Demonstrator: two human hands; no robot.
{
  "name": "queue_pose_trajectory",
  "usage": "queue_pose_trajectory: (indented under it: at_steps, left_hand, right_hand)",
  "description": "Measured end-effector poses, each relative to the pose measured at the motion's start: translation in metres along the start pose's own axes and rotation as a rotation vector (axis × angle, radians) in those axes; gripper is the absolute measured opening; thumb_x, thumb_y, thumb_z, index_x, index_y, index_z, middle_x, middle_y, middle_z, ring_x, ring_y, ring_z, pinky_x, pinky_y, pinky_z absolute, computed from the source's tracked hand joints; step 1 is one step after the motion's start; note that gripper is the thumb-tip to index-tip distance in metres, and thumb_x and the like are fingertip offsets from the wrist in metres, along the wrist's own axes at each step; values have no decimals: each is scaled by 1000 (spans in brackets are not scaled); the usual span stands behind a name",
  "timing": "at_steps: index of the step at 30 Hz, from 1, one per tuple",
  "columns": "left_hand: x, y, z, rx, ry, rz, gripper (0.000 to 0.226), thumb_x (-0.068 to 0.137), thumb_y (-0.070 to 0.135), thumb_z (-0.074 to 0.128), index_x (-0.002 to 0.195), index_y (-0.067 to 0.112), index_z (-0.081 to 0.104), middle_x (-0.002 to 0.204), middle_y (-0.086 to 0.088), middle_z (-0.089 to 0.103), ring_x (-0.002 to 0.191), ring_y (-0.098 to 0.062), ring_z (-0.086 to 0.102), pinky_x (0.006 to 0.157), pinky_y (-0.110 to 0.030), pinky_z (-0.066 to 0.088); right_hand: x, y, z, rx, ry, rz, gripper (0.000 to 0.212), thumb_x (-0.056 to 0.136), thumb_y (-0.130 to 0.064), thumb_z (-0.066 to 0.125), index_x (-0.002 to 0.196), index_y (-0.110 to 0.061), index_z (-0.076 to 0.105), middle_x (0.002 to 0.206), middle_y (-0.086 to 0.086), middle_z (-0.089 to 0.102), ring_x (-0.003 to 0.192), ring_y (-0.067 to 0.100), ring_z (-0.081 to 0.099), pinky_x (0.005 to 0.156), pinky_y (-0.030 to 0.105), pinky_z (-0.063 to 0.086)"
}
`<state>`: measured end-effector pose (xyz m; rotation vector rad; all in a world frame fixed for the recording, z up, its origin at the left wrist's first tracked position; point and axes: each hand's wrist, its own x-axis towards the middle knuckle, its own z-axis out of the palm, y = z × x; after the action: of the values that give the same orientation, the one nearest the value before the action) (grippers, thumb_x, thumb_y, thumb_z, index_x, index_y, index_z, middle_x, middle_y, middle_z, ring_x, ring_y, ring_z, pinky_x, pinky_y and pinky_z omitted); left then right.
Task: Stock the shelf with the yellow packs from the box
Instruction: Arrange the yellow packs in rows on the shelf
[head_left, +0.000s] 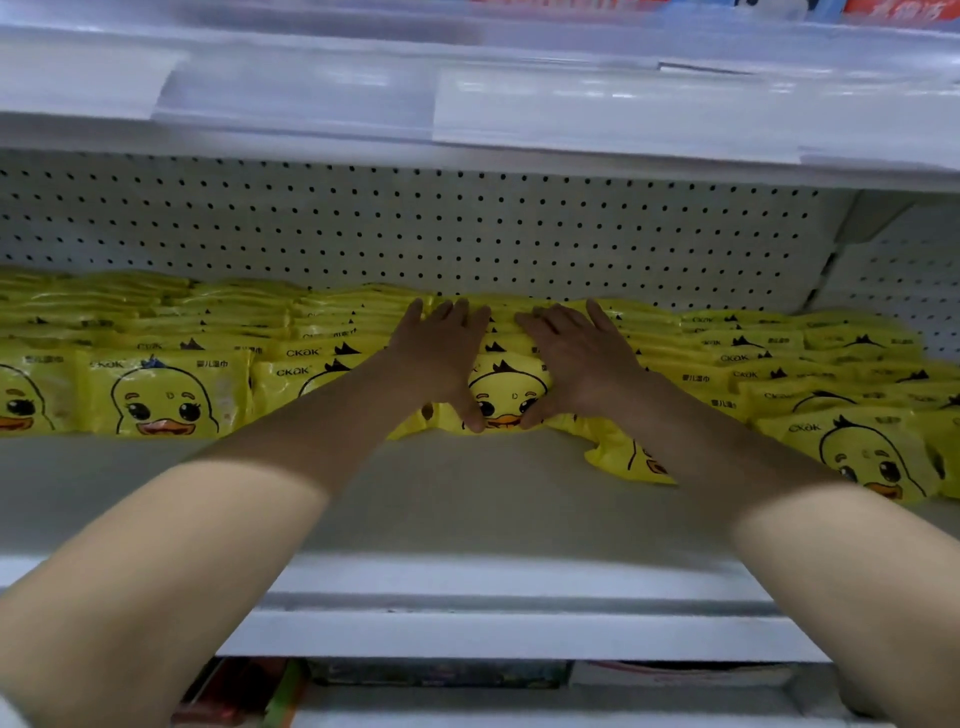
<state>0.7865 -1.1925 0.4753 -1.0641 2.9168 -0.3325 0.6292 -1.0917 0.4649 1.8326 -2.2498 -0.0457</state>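
Rows of yellow packs printed with a duck face fill the back of the white shelf (467, 499). Both hands reach into the middle of the shelf and hold one stack of yellow packs (506, 387) from either side. My left hand (441, 358) lies on the stack's left, fingers spread over the top and thumb hooked on the front pack's lower edge. My right hand (576, 353) mirrors it on the right side. A loose yellow pack (621, 457) lies tilted in front, partly under my right forearm. The box is out of view.
A perforated white back panel (415, 234) stands behind the packs. The upper shelf's edge with clear price-tag strips (571, 114) hangs overhead. More duck packs sit at the left (166, 395) and right (862, 452). A lower shelf holds coloured goods (249, 691).
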Motion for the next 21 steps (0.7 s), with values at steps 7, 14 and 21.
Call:
queue_pose_trajectory:
  at_steps: [7,14,21]
  left_hand:
    - [6,-13,-2,-4,-134,69,156,45,69,83,151,23,-22,162,-9,-14,150,-24,-9,120,-51,-4]
    - [18,-18,2,0,-39,88,148,43,61,88,153,31,-6,162,-7,11,149,-22,13,118,-52,5]
    - [9,-16,-1,66,-33,90,153,44,67,84,152,26,-16,163,-9,6,150,-23,9,118,-57,-1]
  right_hand:
    - [8,0,-6,76,-115,-40,141,50,-83,72,158,-27,-1,166,0,2,152,17,3,123,45,-3]
    - [19,-2,-3,81,-56,-26,137,50,-82,73,157,-28,6,165,-1,10,151,18,13,124,42,2]
    - [11,-3,-8,68,-60,-47,140,50,-83,73,157,-27,4,165,0,8,152,18,10,124,43,-2]
